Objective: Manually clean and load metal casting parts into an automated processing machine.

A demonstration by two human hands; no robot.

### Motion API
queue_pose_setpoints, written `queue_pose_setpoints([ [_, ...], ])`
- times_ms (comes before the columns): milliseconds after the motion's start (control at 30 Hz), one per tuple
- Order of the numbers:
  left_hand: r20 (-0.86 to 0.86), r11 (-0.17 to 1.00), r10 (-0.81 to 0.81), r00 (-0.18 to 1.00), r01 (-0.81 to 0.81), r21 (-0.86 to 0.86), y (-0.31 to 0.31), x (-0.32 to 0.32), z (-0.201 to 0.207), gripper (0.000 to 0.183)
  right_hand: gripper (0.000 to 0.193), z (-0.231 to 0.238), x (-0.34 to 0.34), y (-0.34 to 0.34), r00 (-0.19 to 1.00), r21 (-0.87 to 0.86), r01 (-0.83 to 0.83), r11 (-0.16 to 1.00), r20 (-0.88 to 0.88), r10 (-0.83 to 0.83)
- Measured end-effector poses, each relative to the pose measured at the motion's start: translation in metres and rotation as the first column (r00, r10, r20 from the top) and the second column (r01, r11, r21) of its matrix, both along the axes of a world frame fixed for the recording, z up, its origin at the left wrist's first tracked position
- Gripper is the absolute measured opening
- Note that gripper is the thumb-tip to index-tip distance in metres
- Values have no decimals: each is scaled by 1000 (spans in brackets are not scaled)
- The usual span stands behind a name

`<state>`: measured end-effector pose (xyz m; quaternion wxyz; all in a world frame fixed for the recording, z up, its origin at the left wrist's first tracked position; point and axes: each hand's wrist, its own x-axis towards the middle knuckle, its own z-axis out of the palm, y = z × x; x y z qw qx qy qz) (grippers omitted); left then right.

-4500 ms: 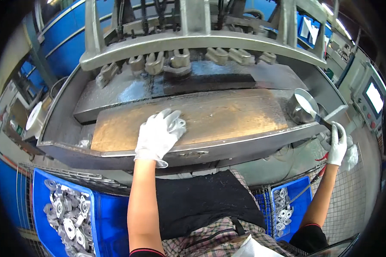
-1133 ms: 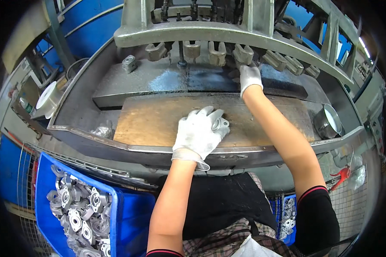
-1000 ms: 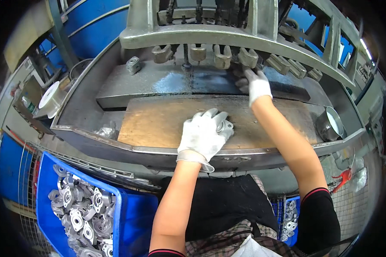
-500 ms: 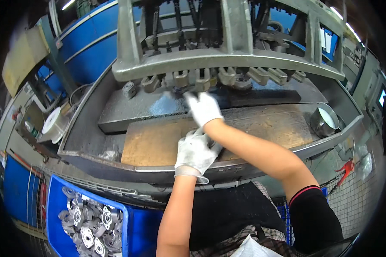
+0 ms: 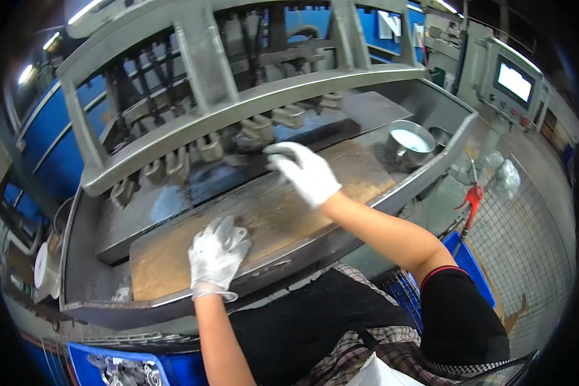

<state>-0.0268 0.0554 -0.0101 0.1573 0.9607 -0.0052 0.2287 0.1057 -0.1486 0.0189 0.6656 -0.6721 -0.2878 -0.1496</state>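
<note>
The left hand (image 5: pixel 217 254) rests curled on the wooden board (image 5: pixel 164 257), its grip too hidden to tell, while the spread right hand (image 5: pixel 305 175), apart, is best kept clear of the forked metal fixtures (image 5: pixel 257 127).

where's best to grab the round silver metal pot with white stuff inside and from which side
Probably by the outer wall of the round silver metal pot, under the rim, coming from the left: it is open on top with white contents to avoid, and a smaller round metal cup crowds its right side, while the left looks freer.
</note>
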Motion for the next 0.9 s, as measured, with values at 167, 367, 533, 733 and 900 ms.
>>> queue_pose_setpoints([
  [167,105,999,-43,994,44,-6,-8,2,-1,46,21,12,-21,-168,590,-172,752,637,607,-533],
  [367,148,749,36,988,71,-658,-9,-9,-10,47,23,-9,-7,-269,514,-359,846,393,743,-429],
  [533,232,459,91,968,166,-873,-51,-48,11,54,42,2,-52,-294,482,-381,871,310,785,-389],
  [733,98,-276,-450,887,-34,-961,-91,-94,-42,59,44,-18,-104,-370,18,-68,996,-50,749,-662],
  [900,121,-691,-561,819,-383,-613,-104,-104,-155,53,50,-103,-124,-427,181,-422,899,120,108,-977],
])
